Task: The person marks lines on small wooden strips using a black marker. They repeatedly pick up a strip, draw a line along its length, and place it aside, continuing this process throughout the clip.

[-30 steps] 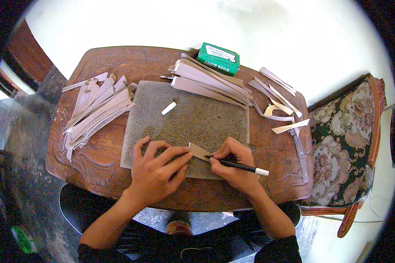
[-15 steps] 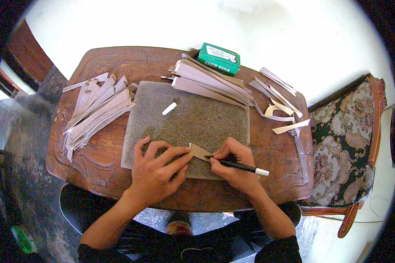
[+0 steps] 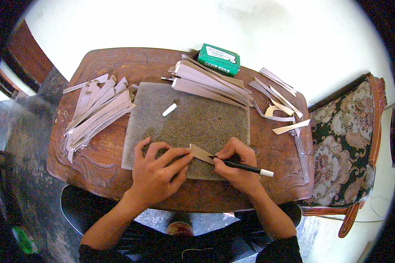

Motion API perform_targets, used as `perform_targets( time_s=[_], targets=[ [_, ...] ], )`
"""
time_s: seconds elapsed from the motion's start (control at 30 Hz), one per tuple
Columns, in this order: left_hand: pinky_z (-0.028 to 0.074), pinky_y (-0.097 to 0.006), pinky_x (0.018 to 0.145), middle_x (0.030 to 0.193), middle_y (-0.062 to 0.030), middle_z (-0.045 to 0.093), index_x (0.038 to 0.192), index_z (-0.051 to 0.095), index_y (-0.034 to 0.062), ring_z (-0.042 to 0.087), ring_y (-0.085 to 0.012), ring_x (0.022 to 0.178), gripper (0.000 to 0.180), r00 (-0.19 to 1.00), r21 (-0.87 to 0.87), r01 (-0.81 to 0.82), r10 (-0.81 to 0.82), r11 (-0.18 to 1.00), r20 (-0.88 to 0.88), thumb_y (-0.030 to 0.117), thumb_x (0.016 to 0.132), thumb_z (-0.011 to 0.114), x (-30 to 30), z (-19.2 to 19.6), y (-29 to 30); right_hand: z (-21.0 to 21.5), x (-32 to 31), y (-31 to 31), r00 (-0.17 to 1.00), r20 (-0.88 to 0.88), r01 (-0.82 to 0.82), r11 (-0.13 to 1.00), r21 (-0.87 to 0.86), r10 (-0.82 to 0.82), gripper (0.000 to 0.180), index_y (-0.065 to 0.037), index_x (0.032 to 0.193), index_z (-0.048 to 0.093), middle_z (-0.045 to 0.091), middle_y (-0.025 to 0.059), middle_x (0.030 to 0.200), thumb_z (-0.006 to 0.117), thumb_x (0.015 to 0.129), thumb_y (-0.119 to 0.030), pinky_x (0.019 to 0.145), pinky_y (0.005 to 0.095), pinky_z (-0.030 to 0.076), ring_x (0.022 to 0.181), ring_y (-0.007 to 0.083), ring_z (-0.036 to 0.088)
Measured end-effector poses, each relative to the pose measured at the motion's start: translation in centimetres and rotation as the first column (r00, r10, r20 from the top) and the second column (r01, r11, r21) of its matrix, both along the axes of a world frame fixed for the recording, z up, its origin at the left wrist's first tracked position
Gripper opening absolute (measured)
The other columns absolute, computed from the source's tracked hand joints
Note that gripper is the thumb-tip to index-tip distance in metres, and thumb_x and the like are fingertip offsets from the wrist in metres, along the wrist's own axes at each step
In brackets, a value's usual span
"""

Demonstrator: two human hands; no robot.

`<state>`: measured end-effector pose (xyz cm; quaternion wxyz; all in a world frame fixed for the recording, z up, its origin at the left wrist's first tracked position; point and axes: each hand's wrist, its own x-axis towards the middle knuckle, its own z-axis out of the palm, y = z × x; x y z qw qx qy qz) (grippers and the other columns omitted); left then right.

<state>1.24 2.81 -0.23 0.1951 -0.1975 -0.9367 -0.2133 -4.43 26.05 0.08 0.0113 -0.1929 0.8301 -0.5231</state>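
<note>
Two piles of strips border the mat at upper left and upper centre; open mat surrounds a white cap. Lower centre: the left hand, fingers spread, touches a short strip near the mat's lower edge; the right hand grips a black marker, both slightly rightward of the earlier frame.

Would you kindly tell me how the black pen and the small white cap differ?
The pen is long and mostly black; the cap is short and white. The pen is held in the right hand, while the cap lies loose on the mat. Both show white, the pen at its rear end.
</note>
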Motion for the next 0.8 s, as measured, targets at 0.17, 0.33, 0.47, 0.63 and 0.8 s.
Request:
perform_targets(
  time_s=[0.17, 0.33, 0.47, 0.63, 0.8],
  targets=[
    [0.032, -0.054, 0.107, 0.117, 0.0079, 0.067, 0.108, 0.075, 0.0209, 0.057, -0.0200, 0.107, 0.029, 1.000, 0.003, -0.006, 0.006, 1.000, 0.012, 0.022, 0.079, 0.073, 0.06, -0.10, 0.11, 0.37, 0.50, 0.42, 1.000, -0.014, -0.003, 1.000, -0.001, 0.003, 0.021, -0.003, 0.074, 0.057, 0.063, 0.0086, 0.076, 0.077, 0.071, 0.002, 0.064, 0.0291, 0.049, 0.070, 0.0173, 0.062],
    [0.032, -0.054, 0.107, 0.117, 0.0082, 0.067, 0.108, 0.076, 0.0211, 0.057, -0.0199, 0.107, 0.029, 1.000, 0.011, -0.008, 0.008, 1.000, 0.019, 0.022, 0.079, 0.074, 0.04, -0.28, 0.16, 0.18, 0.34, 0.54, 0.999, -0.047, -0.019, 1.000, 0.022, 0.021, 0.022, -0.003, 0.072, 0.057, 0.063, 0.0088, 0.075, 0.077, 0.070, 0.002, 0.063, 0.0292, 0.048, 0.069, 0.0169, 0.062],
    [0.032, -0.057, 0.108, 0.120, 0.0051, 0.069, 0.113, 0.075, 0.0224, 0.058, -0.0252, 0.109, 0.033, 0.999, 0.005, 0.001, -0.002, 1.000, 0.054, 0.022, 0.079, 0.074, 0.10, -0.09, 0.05, 0.33, 0.08, 0.67, 0.997, -0.067, -0.043, 0.997, 0.071, 0.048, 0.021, -0.003, 0.072, 0.056, 0.063, 0.0086, 0.075, 0.077, 0.070, 0.002, 0.062, 0.0293, 0.047, 0.068, 0.0166, 0.061],
    [0.032, -0.057, 0.109, 0.120, 0.0048, 0.069, 0.112, 0.075, 0.0227, 0.058, -0.0253, 0.109, 0.033, 0.998, -0.002, 0.000, 0.000, 1.000, 0.056, 0.023, 0.079, 0.074, 0.09, -0.04, 0.03, 0.31, 0.12, 0.58, 0.999, -0.027, -0.030, 0.998, 0.057, 0.031, 0.021, -0.004, 0.074, 0.058, 0.060, 0.0089, 0.074, 0.078, 0.071, -0.007, 0.061, 0.0327, 0.048, 0.067, 0.0209, 0.060],
    [0.031, -0.058, 0.109, 0.120, 0.0052, 0.069, 0.112, 0.075, 0.0229, 0.058, -0.0255, 0.110, 0.033, 0.999, 0.003, -0.003, 0.003, 1.000, 0.052, 0.024, 0.079, 0.074, 0.10, -0.28, 0.03, 0.36, 0.09, 0.46, 0.999, -0.034, -0.036, 0.999, 0.039, 0.037, 0.022, -0.004, 0.076, 0.058, 0.059, 0.0091, 0.074, 0.079, 0.072, -0.011, 0.061, 0.0344, 0.048, 0.066, 0.0232, 0.061]
  ],
)
